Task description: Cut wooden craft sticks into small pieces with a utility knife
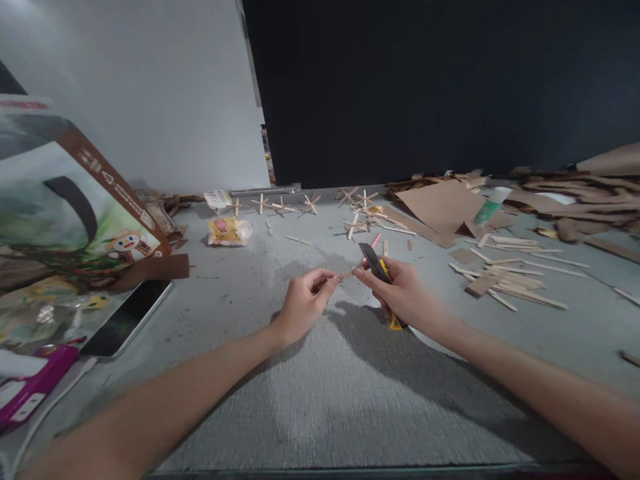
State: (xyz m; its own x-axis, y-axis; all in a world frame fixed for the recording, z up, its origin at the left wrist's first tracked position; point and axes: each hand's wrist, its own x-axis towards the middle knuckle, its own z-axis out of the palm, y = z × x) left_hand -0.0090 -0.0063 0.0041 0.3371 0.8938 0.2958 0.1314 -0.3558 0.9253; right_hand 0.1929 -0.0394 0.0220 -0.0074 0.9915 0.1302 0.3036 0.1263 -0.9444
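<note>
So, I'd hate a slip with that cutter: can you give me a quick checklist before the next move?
1. Cutter gripped in the right hand: ok.
2. Small thin piece pinched in the left hand: ok.
3. Cutter blade drawn in: cannot tell; too small to make out.
4. Crossed-stick stars away from both hands: ok, at the back.
5. Loose sticks neatly stacked: not ok, strewn on the right.
6. Phone away from the cutter: ok, far left.
</note>
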